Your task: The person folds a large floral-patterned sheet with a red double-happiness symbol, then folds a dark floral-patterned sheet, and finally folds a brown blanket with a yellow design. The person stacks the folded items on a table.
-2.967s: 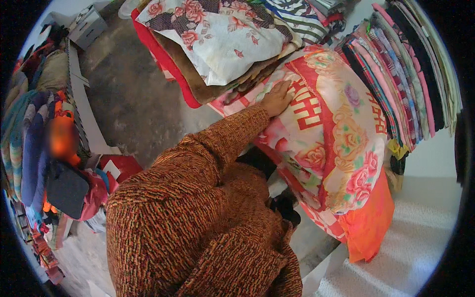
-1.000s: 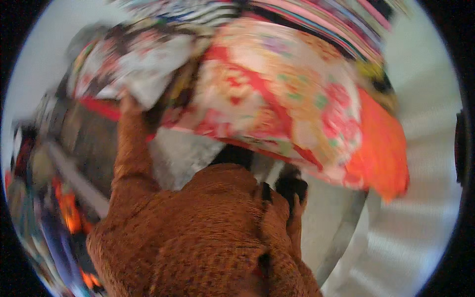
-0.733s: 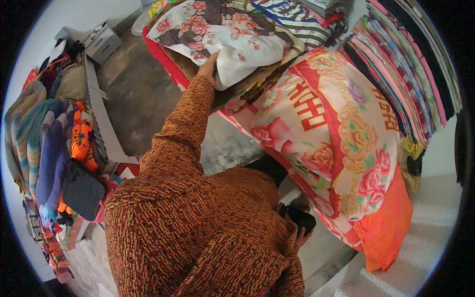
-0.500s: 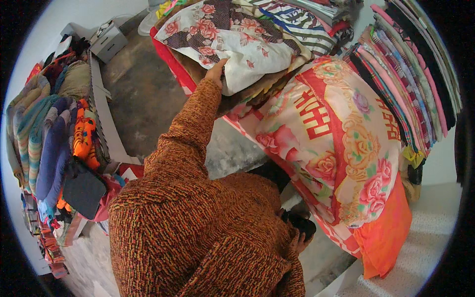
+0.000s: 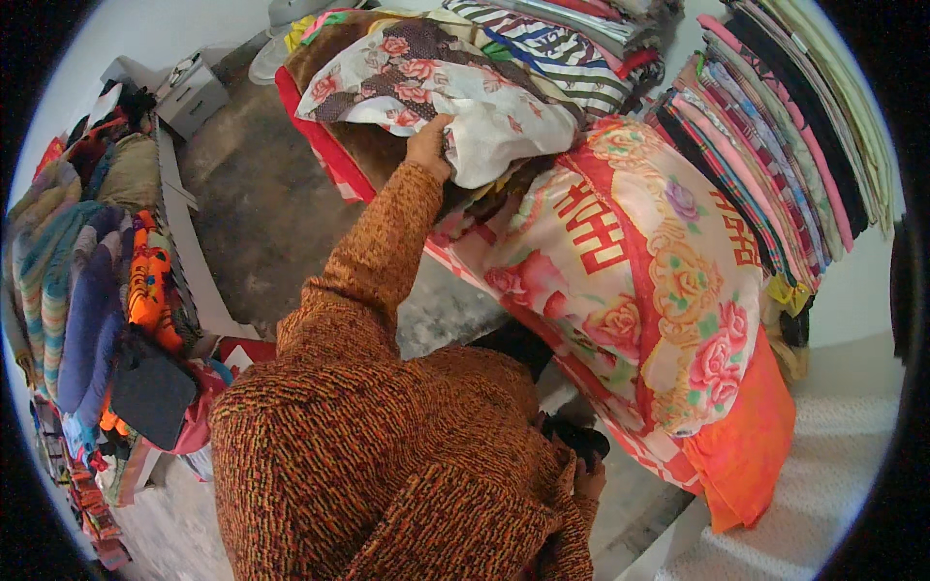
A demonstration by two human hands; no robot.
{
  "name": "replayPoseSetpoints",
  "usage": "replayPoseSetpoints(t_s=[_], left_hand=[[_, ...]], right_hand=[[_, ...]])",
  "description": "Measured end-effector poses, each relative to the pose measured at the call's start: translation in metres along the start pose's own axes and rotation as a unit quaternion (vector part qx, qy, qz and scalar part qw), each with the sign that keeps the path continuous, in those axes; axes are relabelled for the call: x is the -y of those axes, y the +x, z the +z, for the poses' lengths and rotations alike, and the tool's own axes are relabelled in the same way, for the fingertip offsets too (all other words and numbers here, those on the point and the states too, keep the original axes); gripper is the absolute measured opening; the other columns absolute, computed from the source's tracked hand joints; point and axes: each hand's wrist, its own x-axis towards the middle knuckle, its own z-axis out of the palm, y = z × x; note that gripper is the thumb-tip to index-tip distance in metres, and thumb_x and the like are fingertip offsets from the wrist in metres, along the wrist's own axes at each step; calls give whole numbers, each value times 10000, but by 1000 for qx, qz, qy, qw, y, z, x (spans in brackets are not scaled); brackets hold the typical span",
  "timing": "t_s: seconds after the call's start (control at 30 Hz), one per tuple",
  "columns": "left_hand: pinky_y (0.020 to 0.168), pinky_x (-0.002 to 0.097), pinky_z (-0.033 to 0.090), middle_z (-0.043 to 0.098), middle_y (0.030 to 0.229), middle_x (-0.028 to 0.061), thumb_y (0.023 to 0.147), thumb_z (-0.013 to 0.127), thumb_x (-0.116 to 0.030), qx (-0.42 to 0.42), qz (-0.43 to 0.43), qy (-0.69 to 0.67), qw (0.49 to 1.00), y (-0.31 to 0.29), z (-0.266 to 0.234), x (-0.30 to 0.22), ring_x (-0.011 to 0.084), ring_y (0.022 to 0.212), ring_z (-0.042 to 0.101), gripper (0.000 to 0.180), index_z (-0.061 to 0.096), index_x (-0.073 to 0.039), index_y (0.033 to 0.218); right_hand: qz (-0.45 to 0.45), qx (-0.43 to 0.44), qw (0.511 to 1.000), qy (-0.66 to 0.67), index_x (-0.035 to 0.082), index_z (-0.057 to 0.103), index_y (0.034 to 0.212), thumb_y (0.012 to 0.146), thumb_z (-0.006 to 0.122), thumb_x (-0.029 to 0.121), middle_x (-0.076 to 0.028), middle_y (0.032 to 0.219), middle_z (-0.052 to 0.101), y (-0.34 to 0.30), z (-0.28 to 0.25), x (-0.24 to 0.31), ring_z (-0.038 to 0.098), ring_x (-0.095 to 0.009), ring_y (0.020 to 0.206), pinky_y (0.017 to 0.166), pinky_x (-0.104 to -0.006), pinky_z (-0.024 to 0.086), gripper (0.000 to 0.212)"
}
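White cloth w/ red roses & dark patches [image 5: 509, 131] lies atop the pile of folded bedding, upper middle of view, near edge lifted in my left hand [image 5: 429, 148]. Hand's nearly closed, pinching that edge; thumb side shows, other fingertips tucked out of sight. My right hand [image 5: 589, 479] is low down next to a black thing [image 5: 581, 441], partly hidden, so can't tell how open it is or if it's got hold of anything. Can't make out what the black thing is either.

Under the cloth: brown blanket [image 5: 366, 145] & red layer [image 5: 334, 160]; rest of the layers mostly covered, and what the pile sits on is hidden. Big rose-print quilt [image 5: 620, 290] is right up against the pile, orange cloth [image 5: 746, 436] poking out its lower end. Behind: striped cloth [image 5: 557, 53], plus a tall stack of folded fabrics [image 5: 765, 145] upper R, cut off at the rim.

Floor [image 5: 257, 194] is grey & blotchy, darker to the L; wall [image 5: 174, 34] whitish. Far L: folded knits [image 5: 92, 300], orange bundle [image 5: 150, 281], small pale box [image 5: 192, 97]. Bits bottom L too small to ID.
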Motion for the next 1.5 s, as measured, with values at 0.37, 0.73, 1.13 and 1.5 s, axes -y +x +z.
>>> replayPoseSetpoints(t_s=[0.37,0.73,1.13,1.5], left_hand=[[768,394,535,641,966,130,772,655,-155,-1,5,-13,1000,-136,18,96,244,846,643,321,585,31,1024],[692,330,514,637,982,81,800,660,-299,-10,20,211,977,-156,-9,99,176,815,624,421,570,-8,1090],[719,346,496,664,880,152,766,687,-387,-137,416,693,572,-37,-72,-149,262,814,641,435,656,5,952],[620,367,497,662,847,119,706,763,-318,-79,28,615,784,92,-144,-223,231,687,635,510,627,74,1001]], right_hand=[[-96,266,794,538,22,312,1383,898,488,472,-163,1214,515,80,-73,363,502,-281,1119,923,-411,427,685],[-35,305,682,664,8,497,1210,876,543,354,-108,1124,589,142,-20,479,581,-236,1000,889,-353,465,483],[-50,278,692,664,14,544,1095,759,641,213,-110,1000,613,156,7,444,617,-230,832,776,-353,500,403],[-60,146,711,685,-23,526,1075,665,706,97,-129,937,607,153,8,462,630,-253,753,666,-389,537,463]])
